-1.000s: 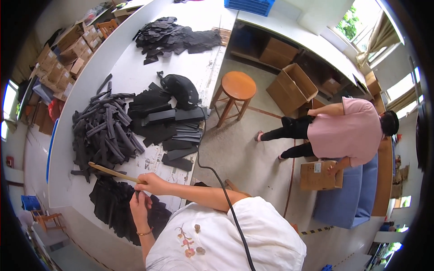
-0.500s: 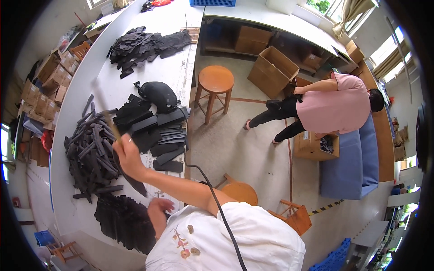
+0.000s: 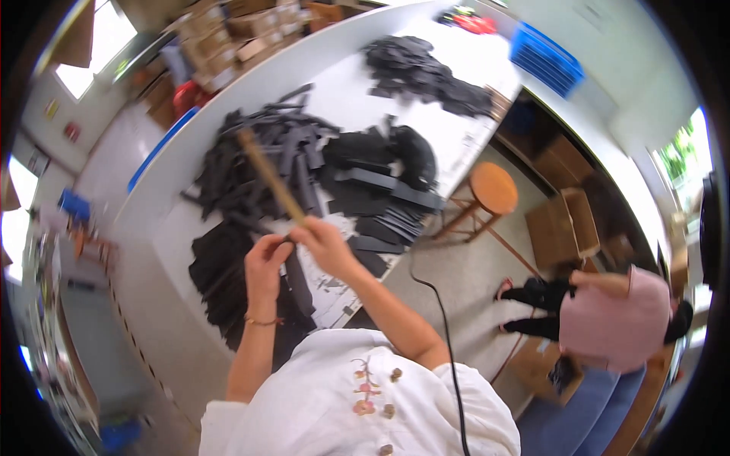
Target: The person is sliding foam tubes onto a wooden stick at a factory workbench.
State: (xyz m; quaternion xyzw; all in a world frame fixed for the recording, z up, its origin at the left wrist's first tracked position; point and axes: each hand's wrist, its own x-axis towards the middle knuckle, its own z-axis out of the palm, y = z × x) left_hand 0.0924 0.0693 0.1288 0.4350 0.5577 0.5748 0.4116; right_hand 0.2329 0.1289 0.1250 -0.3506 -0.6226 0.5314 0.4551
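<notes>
while the right hand (image 3: 328,242) is closing its fingers around the lower end of a long wooden stick (image 3: 270,176), the stick's long axis is running from that grip toward eleven o'clock, out over the heap of black strips (image 3: 258,156) on the white desk (image 3: 182,152). the left hand (image 3: 266,262) is sitting just beside it at eight o'clock, fingers pinching a dark piece (image 3: 293,270). half a second ago the right hand was stretched out to the heap; now it is drawn back beside the left.

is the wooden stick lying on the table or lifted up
Lifted: the right hand grips the wooden stick at its lower end, slanting over the dark strips.
</notes>
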